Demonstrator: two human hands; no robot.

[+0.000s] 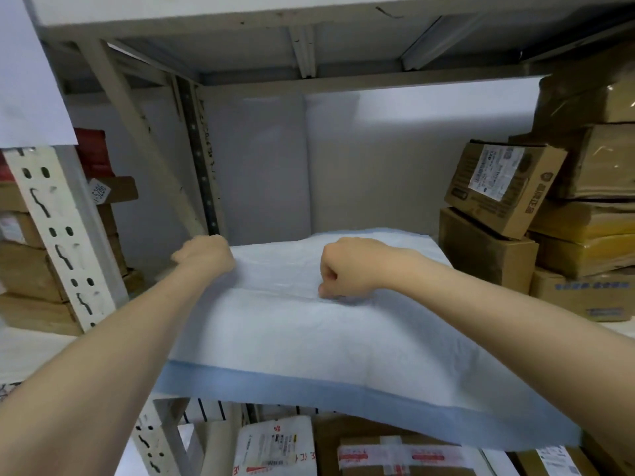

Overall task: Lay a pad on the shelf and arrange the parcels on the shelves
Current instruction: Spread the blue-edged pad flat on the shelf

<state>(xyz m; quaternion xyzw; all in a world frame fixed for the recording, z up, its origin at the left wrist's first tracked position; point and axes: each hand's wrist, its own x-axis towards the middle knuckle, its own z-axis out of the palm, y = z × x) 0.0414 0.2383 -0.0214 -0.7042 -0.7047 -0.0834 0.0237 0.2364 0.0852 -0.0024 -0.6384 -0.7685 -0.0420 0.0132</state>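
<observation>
A white pad with a blue border (295, 341) lies spread over the middle shelf, its front edge hanging over the shelf's lip. My left hand (204, 254) grips the pad's far left corner beside the shelf post. My right hand (345, 267) is curled on the pad's middle and pinches the fabric at a crease. Cardboard parcels (498, 190) stand stacked on the same shelf at the right.
A perforated metal upright (58, 235) stands at the left, with boxes (31, 262) on the neighbouring rack behind it. More parcels, a white bag (275, 444) and a taped box (405, 455), sit on the shelf below. The upper shelf's underside (302, 39) is close overhead.
</observation>
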